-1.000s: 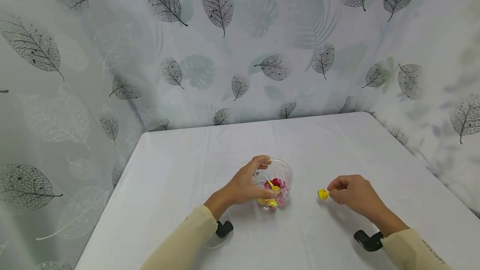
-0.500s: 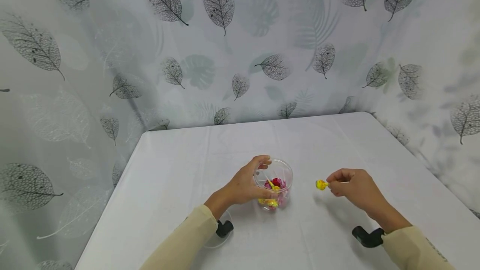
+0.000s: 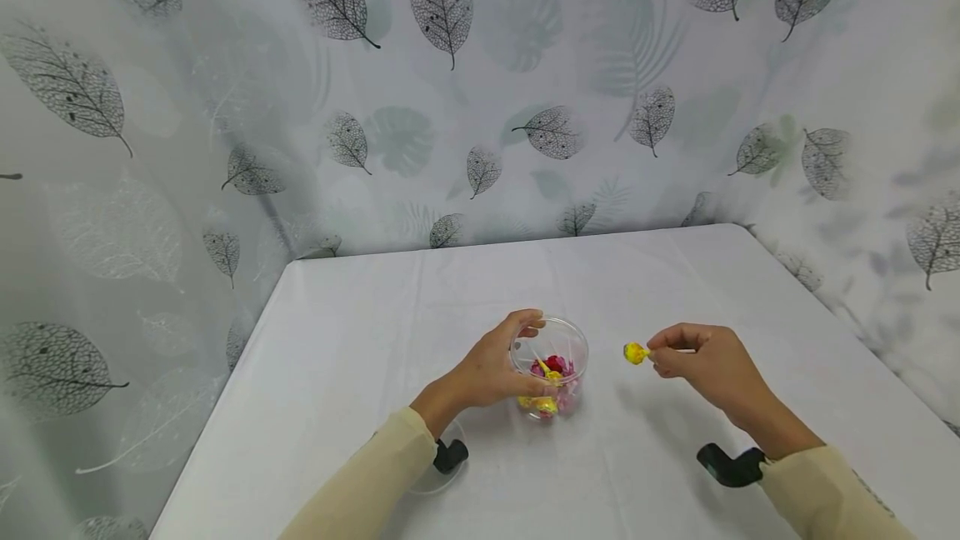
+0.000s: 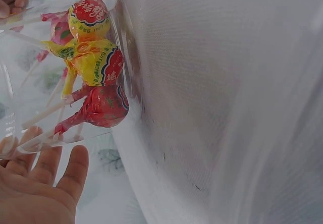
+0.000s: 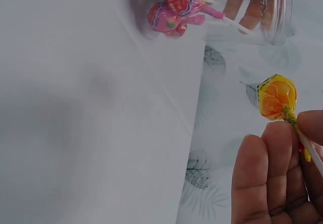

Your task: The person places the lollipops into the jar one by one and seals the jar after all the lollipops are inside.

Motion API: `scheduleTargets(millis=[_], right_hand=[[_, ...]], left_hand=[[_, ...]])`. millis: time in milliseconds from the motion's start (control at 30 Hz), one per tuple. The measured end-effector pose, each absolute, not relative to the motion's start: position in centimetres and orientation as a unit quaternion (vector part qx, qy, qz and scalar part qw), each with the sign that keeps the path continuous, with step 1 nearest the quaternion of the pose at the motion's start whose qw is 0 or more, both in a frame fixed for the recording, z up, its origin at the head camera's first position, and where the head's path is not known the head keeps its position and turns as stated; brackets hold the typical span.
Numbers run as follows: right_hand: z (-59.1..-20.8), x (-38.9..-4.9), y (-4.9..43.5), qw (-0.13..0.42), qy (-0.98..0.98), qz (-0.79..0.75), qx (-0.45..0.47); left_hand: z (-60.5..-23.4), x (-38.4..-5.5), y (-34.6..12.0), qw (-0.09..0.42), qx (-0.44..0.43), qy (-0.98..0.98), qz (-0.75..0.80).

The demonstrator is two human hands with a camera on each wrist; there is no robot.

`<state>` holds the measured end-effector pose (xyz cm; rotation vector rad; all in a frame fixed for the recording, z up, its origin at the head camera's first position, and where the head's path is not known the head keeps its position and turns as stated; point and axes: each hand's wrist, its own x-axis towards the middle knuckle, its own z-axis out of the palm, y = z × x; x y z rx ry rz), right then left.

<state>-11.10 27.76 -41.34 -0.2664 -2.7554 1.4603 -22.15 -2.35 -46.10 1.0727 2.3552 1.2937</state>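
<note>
My left hand [image 3: 483, 369] grips a clear plastic jar [image 3: 576, 344] around its side, thumb toward me and fingers at the far side. Inside the jar are several wrapped lollipops; yellow [image 4: 98, 65] and red [image 4: 107, 107] ones show in the left wrist view, pink ones [image 5: 164, 18] in the right wrist view. The jar's mouth faces up without a cover. To the right of it, my right hand [image 3: 705, 365] pinches a yellow lollipop [image 3: 635, 352] by its stick, above the table. A bit of yellow and red shows behind those fingers in the right wrist view.
A round clear lid [image 3: 429, 486] lies on the white-covered table [image 3: 360, 332], partly under my left wrist. Black wrist-camera mounts [image 3: 731, 467] stick out beside both sleeves. Leaf-printed curtains [image 3: 480, 107] surround the table at the back and sides.
My right hand has risen and moved slightly left with the yellow lollipop, bringing it nearer the jar's height. The left hand and jar have stayed in place.
</note>
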Motion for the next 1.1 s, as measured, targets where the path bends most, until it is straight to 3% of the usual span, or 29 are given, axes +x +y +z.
scheduleTargets(millis=[1100], right_hand=[[-38.4, -12.8, 23.0, 0.034, -0.866, 0.499, -0.021]], left_hand=[[-45.9, -21.9, -2.2, 0.134, 0.351, 0.814, 0.444]])
